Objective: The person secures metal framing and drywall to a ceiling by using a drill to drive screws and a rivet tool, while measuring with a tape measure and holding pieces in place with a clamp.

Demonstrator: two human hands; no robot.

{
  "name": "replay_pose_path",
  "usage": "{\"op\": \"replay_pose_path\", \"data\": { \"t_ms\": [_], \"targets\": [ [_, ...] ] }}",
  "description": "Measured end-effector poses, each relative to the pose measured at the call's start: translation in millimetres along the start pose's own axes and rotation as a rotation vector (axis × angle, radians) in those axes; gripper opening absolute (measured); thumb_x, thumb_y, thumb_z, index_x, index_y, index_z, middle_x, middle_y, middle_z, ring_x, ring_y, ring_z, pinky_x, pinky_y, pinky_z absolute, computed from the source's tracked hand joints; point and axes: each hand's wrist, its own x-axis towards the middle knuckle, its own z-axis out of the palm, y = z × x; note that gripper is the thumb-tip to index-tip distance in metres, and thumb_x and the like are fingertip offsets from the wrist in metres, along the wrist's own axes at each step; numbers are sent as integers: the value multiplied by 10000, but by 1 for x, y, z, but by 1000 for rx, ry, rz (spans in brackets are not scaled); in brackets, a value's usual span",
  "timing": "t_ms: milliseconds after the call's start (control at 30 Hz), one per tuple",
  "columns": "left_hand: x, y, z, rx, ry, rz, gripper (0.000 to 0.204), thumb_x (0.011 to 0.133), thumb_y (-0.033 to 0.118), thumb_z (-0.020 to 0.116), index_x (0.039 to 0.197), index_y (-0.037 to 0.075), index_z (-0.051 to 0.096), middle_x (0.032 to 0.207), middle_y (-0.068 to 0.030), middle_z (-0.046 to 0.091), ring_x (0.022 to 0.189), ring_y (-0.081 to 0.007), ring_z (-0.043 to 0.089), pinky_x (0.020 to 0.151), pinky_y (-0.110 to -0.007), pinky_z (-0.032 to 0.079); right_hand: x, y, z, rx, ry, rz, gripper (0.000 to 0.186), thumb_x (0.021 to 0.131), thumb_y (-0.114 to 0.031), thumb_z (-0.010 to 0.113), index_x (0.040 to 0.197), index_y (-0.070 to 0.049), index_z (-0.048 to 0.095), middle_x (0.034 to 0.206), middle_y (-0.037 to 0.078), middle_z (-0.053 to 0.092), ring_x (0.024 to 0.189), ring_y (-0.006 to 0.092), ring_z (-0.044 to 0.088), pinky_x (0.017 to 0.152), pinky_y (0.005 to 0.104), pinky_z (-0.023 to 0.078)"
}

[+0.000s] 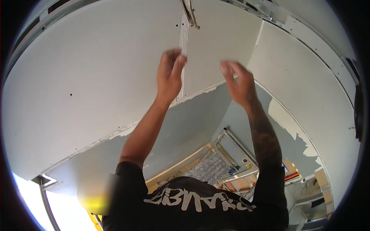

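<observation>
Both my arms reach up in front of white wall boards. My left hand (169, 77) is near the vertical seam (182, 69) between two boards, its fingers loosely curled and the thumb apart from them; I see nothing in it. Whether it touches the board cannot be told. To the right, my right hand (241, 84) is raised near the corner, slightly blurred, fingers bent and apart from the thumb, with nothing visible in it. Above the hands, a bundle of cables (189, 14) hangs by the seam.
Below the white boards (111, 65) runs a grey-blue wall (192, 119) with a ragged filler edge. Metal frames (239, 144) and a perforated metal platform (208, 169) lie lower down. A bright opening (58, 208) is at lower left, metal profiles (300, 32) along the top.
</observation>
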Motion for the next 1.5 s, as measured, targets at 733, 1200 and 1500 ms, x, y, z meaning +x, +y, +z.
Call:
{"op": "replay_pose_path", "data": {
  "t_ms": [733, 1200, 1500],
  "targets": [
    [127, -46, 42, -13, 59, 320, 137, 1000, 140, 560, 1075, 44, 620, 983, -132, 688, 849, -277, 650, 780, -352, 514, 117, -81, 60, -386, 275, 150, 522, 948, -513, 550, 868, -11, 667, 676, 133, 669, 651, 303, 678, 643, 387, 540],
    [118, -32, -10, 399, -192, 415, 462, 849, -51, 555, 1307, 7, 530, 1404, -236, 497, 1288, -383, 491, 1035, -458, 446, 142, -79, 64, 105, 37, 469, 430, 940, -417, 624, 1095, -18, 675, 750, 95, 686, 587, 162, 675, 575, 297, 546],
    [7, -104, -13, 410, -707, 36, 237, 888, 108, 520, 1072, 85, 667, 1014, -153, 695, 959, -357, 657, 844, -460, 510, -52, 10, 50, -318, -692, 925, 367, 1002, -377, 501, 1291, -154, 542, 777, 56, 635, 685, 182, 600, 640, 383, 514]
  ]
}}
